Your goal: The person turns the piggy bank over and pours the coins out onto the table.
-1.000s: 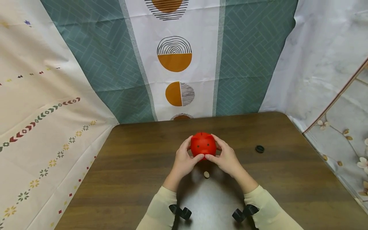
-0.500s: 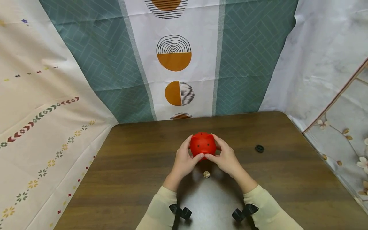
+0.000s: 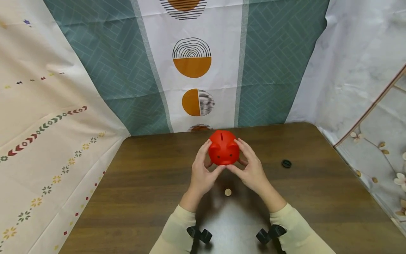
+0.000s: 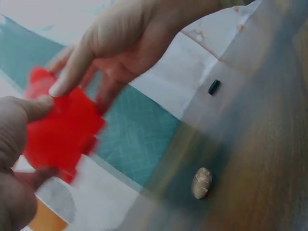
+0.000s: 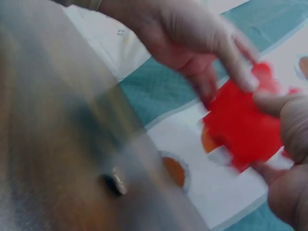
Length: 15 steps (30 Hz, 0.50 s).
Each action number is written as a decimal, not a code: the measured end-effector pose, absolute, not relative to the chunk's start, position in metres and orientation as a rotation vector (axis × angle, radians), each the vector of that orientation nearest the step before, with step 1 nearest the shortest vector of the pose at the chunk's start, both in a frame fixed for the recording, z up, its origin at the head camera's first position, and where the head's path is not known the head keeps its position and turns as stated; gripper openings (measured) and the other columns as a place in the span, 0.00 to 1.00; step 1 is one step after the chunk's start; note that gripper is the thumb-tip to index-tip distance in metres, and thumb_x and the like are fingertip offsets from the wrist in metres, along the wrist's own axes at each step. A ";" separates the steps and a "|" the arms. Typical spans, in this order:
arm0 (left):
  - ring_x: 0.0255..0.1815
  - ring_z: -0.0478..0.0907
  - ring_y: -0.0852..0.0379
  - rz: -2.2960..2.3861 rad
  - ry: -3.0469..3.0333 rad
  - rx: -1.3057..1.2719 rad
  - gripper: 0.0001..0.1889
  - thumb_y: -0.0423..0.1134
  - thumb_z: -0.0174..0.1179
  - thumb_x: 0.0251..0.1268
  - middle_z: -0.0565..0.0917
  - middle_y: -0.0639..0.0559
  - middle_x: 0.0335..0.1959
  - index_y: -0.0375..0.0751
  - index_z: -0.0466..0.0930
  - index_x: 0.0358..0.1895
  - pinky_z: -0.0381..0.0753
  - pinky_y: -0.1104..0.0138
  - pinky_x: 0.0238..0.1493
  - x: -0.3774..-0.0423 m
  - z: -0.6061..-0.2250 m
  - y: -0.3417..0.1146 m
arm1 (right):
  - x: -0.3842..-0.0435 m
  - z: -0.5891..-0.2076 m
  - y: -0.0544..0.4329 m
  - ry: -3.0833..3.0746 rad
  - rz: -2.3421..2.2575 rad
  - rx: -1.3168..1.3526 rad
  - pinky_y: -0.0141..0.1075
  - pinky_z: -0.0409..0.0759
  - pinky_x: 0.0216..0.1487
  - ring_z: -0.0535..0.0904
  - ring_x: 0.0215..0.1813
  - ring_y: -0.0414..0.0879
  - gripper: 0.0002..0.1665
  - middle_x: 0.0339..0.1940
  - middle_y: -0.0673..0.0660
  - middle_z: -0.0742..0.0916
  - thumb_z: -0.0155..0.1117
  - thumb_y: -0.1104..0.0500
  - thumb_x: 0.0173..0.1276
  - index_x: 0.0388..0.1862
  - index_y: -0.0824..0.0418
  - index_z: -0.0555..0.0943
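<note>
A red piggy bank (image 3: pixel 223 148) is held up off the table between both hands, its snout tipped down and the slot on top showing. My left hand (image 3: pixel 202 173) grips its left side, thumb at the snout. Opposite it, my right hand (image 3: pixel 250 171) grips the other side, the two thumbs almost meeting. In both wrist views the piggy bank (image 4: pixel 67 127) is blurred. Below the hands is a gold-coloured coin (image 3: pixel 228 192); the left wrist view shows the same coin (image 4: pixel 201 183) nearer, and I cannot tell whether it lies flat.
A small black oval plug or cap (image 3: pixel 286 163) lies on the brown wooden table (image 3: pixel 152 176), right of the hands. Patterned cloths (image 3: pixel 269 70) hang behind the table and along both sides. A black strap mount sits on each wrist.
Both hands have raised the piggy bank and tipped it forward, so its slot shows more and its face points lower. The coin's look has varied while staying in about the same spot.
</note>
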<state>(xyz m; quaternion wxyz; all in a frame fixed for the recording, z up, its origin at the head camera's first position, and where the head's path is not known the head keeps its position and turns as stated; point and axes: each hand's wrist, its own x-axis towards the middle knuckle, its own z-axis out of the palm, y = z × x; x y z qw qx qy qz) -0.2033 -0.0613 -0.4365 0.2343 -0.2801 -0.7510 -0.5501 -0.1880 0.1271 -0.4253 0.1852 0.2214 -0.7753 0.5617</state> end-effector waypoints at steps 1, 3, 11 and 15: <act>0.63 0.70 0.46 -1.544 -2.096 -0.738 0.44 0.33 0.74 0.48 0.67 0.47 0.69 0.40 0.62 0.71 0.84 0.57 0.41 -0.204 -0.438 -0.062 | -0.189 -0.427 0.127 -2.218 1.606 0.599 0.52 0.78 0.52 0.72 0.64 0.59 0.48 0.70 0.58 0.70 0.75 0.64 0.54 0.73 0.56 0.64; 0.61 0.71 0.47 -1.598 -2.186 -0.663 0.43 0.35 0.75 0.48 0.69 0.49 0.67 0.41 0.62 0.70 0.84 0.57 0.39 -0.205 -0.443 -0.064 | -0.191 -0.433 0.127 -2.281 1.663 0.546 0.50 0.79 0.51 0.75 0.61 0.59 0.48 0.66 0.60 0.74 0.76 0.61 0.55 0.73 0.55 0.64; 0.59 0.74 0.46 -1.664 -2.327 -0.572 0.43 0.39 0.74 0.50 0.72 0.51 0.64 0.45 0.63 0.71 0.85 0.59 0.39 -0.209 -0.449 -0.067 | -0.198 -0.447 0.129 -2.383 1.727 0.430 0.47 0.81 0.49 0.75 0.60 0.59 0.49 0.62 0.59 0.78 0.77 0.56 0.54 0.73 0.49 0.64; 0.58 0.74 0.46 -1.634 -2.340 -0.567 0.42 0.39 0.74 0.50 0.73 0.50 0.63 0.45 0.64 0.70 0.85 0.62 0.38 -0.209 -0.450 -0.067 | -0.197 -0.448 0.129 -2.386 1.725 0.431 0.45 0.81 0.49 0.75 0.60 0.59 0.48 0.62 0.58 0.78 0.76 0.56 0.55 0.73 0.50 0.64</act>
